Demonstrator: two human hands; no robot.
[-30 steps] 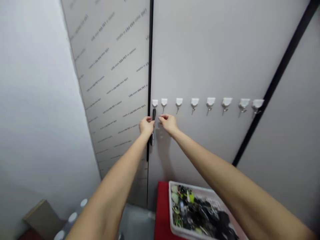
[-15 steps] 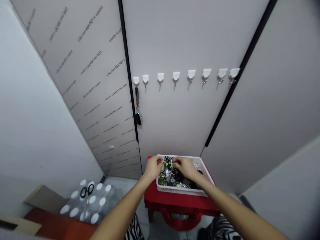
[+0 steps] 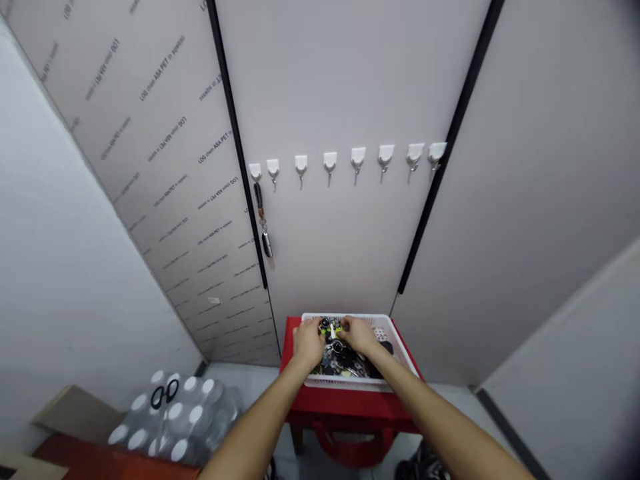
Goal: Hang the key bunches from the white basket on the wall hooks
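Observation:
A white plastic basket (image 3: 345, 383) full of keychains, metal rings and small dark items stands in front of me. Both hands are inside its far left part. My left hand (image 3: 309, 343) has its fingers bent together beside a round black ring (image 3: 325, 323); what they grip is hidden. My right hand (image 3: 359, 333) pinches at a small yellow-green keychain (image 3: 340, 331), its thumb and fingertips close together. A white piece (image 3: 333, 331) shows between the hands. A key fob on a dark braided strap (image 3: 259, 199) hangs from the leftmost wall hook, away from my hands.
Several white hooks (image 3: 330, 160) line the pale panel ahead. The basket rests on a red stool (image 3: 350, 404). On the floor at left are wrapped bottles with white caps (image 3: 175, 411), with black-handled scissors (image 3: 165, 393) on top. Black strips (image 3: 427, 207) edge the panel.
My hands have moved slightly closer together in the basket, and my left hand is turned more inward. The hanging key fob has rotated edge-on. The whole view has shifted slightly.

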